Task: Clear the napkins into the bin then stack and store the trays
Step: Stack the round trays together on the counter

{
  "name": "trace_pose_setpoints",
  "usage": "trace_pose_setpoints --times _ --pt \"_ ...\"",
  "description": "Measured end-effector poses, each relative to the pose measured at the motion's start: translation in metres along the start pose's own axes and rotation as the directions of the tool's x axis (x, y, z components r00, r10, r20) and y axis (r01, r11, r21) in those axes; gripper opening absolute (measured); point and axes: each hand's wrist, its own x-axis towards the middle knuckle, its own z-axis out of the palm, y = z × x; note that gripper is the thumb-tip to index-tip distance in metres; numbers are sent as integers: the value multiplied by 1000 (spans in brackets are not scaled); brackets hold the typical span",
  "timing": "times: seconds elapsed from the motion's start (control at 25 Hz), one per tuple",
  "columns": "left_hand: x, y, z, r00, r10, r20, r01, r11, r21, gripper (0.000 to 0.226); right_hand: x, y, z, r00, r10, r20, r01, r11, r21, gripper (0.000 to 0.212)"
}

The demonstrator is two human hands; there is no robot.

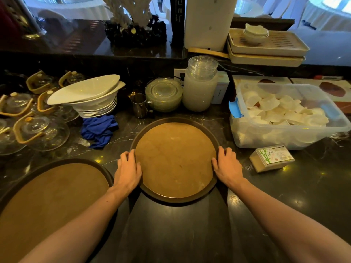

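Gripping the round tray [174, 158] from both sides, the person stands square to the dark marble table [284, 196]. The left hand [128, 170] lies on the tray's left rim with its fingers [126, 155] curled partway and spread along the edge, thumb toward the tan surface. The right hand [228, 168] mirrors it on the right rim, fingers [223, 151] bent over the dark lip, closed only as far as the rim lets them. Whether the tray is lifted or resting flat, I cannot tell; its near edge hangs slightly past a darker panel of the table.

A second tray [51, 196], larger in the view, sits low on the left, its rim just beside the left wrist without clearly touching it. Nothing lies on either tray.

Behind the held tray the room is tight: a blue cloth [98, 130] lies near its upper left, a small metal cup [139, 105] and a stack of glass plates [164, 93] stand just beyond its far edge. White dishes [91, 95] pile up to the left, with glass teapots [38, 130] further out. On the right, a clear plastic bin [284, 137] of white pieces stands near, and a small toothpick box [271, 157] lies just beside the right hand. Toward the person, between the two forearms, the table surface is open.
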Motion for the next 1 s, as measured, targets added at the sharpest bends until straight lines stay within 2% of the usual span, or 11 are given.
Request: trace_pose_setpoints --times 0.24,0.48,0.8,1.0 --pt "-29 3 -6 997 34 -76 -35 999 -19 56 -6 -27 -8 975 -205 -81 208 978 34 54" --pt "-73 -16 -34 981 -90 -173 86 996 -28 59 -17 -99 1 900 -430 -65 435 883 177 59" --pt "-140 -104 -88 907 -266 -325 265 963 -50 59 -61 -237 15 747 -665 14 643 728 239 63" --pt "-172 -166 -120 842 -373 -390 377 924 -68 59 -81 -304 28 676 -734 70 709 673 209 65"
